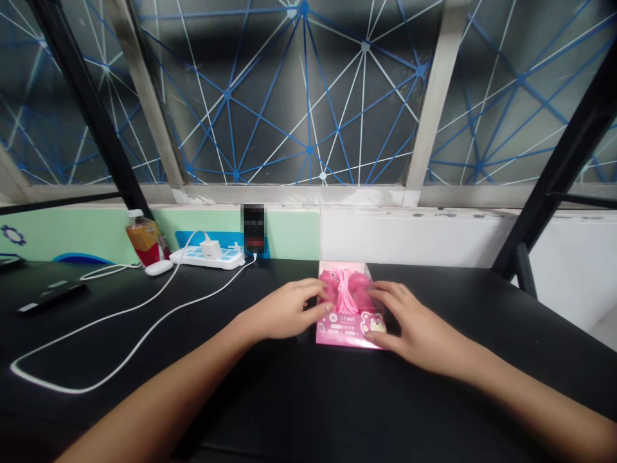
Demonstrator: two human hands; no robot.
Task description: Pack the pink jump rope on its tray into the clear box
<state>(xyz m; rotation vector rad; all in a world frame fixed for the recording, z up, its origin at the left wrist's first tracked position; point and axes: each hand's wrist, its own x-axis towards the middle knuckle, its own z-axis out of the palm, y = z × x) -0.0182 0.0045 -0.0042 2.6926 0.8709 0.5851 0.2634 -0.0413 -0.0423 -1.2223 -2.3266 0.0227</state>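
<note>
A pink skipping-rope box [349, 331] with a clear window and a cartoon animal on its front lies on the black table. Through the window show a bundled pink rope [346, 289] and its pink handles. At the box's left side is my left hand [285, 310], its fingertips and thumb over that edge, spread apart. My right hand [409, 325] lies over the right edge, fingers stretched toward the window and thumb low on the printed front. Neither hand visibly wraps around the box.
Left along the wall stand a drink bottle [146, 239], a white power strip [209, 257] with a charger and a blurred-out dark device [254, 228]. A white cable [87, 390] loops across the table. Further left lies a flat black object [53, 296]. Black frame posts [554, 148] flank the window.
</note>
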